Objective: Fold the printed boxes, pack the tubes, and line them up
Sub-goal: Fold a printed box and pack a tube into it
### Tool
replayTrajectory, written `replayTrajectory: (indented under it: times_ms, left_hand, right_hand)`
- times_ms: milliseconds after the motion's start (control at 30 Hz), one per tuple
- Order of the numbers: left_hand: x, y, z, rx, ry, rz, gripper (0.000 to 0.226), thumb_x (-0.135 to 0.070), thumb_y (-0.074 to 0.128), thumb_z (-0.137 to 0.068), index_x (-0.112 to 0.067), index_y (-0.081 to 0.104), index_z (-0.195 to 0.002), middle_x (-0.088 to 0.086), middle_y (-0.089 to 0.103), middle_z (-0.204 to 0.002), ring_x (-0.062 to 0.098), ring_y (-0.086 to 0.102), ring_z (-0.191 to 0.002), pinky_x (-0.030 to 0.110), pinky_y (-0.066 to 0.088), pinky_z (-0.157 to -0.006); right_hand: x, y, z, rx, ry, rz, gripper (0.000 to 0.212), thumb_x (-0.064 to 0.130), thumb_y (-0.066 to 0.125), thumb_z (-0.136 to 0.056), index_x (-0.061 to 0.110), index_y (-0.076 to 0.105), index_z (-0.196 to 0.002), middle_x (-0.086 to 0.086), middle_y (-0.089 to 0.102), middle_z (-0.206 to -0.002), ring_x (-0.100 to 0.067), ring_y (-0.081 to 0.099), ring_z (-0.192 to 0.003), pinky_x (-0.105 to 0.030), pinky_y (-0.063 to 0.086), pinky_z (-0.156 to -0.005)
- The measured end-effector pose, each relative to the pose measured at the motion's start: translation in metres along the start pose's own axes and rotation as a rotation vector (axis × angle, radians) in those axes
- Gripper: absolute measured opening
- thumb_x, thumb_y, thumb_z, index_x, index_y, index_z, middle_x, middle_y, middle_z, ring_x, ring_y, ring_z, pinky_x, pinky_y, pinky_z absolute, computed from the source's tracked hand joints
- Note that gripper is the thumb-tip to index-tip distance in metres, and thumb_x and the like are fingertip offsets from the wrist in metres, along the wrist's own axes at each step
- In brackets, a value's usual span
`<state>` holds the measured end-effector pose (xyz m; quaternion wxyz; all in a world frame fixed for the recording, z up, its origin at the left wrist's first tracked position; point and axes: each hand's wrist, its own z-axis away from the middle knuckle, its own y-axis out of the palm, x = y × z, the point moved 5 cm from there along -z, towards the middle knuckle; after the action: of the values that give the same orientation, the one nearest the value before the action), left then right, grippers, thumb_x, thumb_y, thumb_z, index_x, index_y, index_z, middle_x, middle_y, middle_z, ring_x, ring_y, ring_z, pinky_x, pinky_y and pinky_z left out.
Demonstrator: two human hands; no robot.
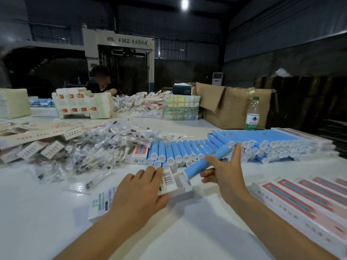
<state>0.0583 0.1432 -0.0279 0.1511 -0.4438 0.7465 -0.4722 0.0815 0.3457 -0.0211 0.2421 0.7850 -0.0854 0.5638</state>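
Observation:
My left hand [139, 192] grips a white printed box [171, 182] with a barcode, its open end facing right. A blue tube [208, 160] slants down into that open end, white cap first. My right hand [223, 171] holds the tube, index finger stretched along it toward its far end, thumb on top. Behind lies a stack of several blue tubes [174, 151] with white caps. At the right, packed pink-and-white boxes [300, 199] lie side by side in a row.
A heap of bagged toothbrushes [97, 147] covers the left middle. Flat printed cartons [37, 136] lie far left, a leaflet [101, 203] under my left wrist. A water bottle [252, 114], a cardboard box [236, 106] and a seated person [102, 81] are at the back.

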Motion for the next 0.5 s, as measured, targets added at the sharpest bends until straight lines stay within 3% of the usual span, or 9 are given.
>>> replayTrajectory:
  times_ms: [67,200,267,300,367,433,500]
  left_hand:
    - [-0.004,-0.002,0.001,-0.104,0.029,-0.018,0.052,-0.052,0.063,-0.071,-0.01,0.072,-0.101,0.0,0.066,-0.081,0.018,0.063,-0.061,0.027,0.048,-0.05]
    - [-0.009,0.0,0.001,-0.069,0.029,-0.044,0.056,-0.055,0.055,-0.07,-0.01,0.073,-0.099,0.0,0.066,-0.079,0.019,0.063,-0.06,0.025,0.049,-0.05]
    - [-0.01,0.0,0.002,-0.013,0.01,-0.022,0.06,-0.055,0.045,-0.076,-0.01,0.071,-0.105,0.0,0.066,-0.084,0.019,0.064,-0.066,0.026,0.049,-0.055]
    - [-0.009,-0.001,0.003,0.023,-0.016,-0.006,0.063,-0.056,0.039,-0.083,-0.01,0.066,-0.116,0.001,0.065,-0.094,0.019,0.064,-0.076,0.028,0.049,-0.062]
    - [-0.004,0.001,0.004,0.051,-0.063,0.01,0.068,-0.06,0.028,-0.091,-0.016,0.037,-0.141,-0.001,0.051,-0.124,0.019,0.054,-0.105,0.031,0.04,-0.083]
    - [-0.003,0.004,0.004,0.022,-0.055,-0.011,0.069,-0.061,0.023,-0.092,-0.021,0.016,-0.147,-0.004,0.037,-0.136,0.018,0.041,-0.118,0.03,0.031,-0.091]
    - [-0.005,0.007,0.002,0.063,-0.043,-0.039,0.068,-0.06,0.024,-0.094,-0.02,0.013,-0.147,-0.003,0.033,-0.138,0.019,0.039,-0.12,0.031,0.03,-0.093]
  right_hand:
    - [-0.006,0.005,0.005,0.02,0.006,0.019,0.104,0.0,0.064,-0.087,0.048,-0.006,-0.146,-0.006,0.067,-0.065,-0.022,0.058,-0.045,-0.031,0.05,-0.043]
    - [-0.017,0.013,0.013,0.072,-0.018,0.07,0.101,0.001,0.067,-0.085,0.057,0.003,-0.139,-0.008,0.069,-0.068,-0.023,0.06,-0.045,-0.031,0.05,-0.044]
    - [-0.021,0.013,0.016,0.063,-0.017,0.086,0.088,0.004,0.069,-0.084,0.056,0.014,-0.13,-0.006,0.069,-0.068,-0.021,0.059,-0.046,-0.029,0.049,-0.043]
    - [-0.023,0.01,0.016,0.04,-0.01,0.112,0.077,0.007,0.069,-0.085,0.05,0.021,-0.127,-0.004,0.069,-0.068,-0.018,0.059,-0.047,-0.027,0.047,-0.042]
    - [-0.028,0.005,0.017,-0.004,0.012,0.22,0.045,0.014,0.067,-0.087,0.033,0.042,-0.12,0.0,0.067,-0.074,-0.015,0.056,-0.052,-0.027,0.042,-0.044]
    - [-0.032,0.007,0.019,0.011,-0.014,0.381,0.009,0.022,0.06,-0.092,0.027,0.062,-0.1,0.0,0.063,-0.089,-0.014,0.052,-0.062,-0.028,0.039,-0.055]
    - [-0.034,0.015,0.025,0.068,-0.085,0.494,0.025,0.026,0.054,-0.095,0.027,0.07,-0.075,0.005,0.06,-0.09,-0.007,0.051,-0.065,-0.027,0.038,-0.064]
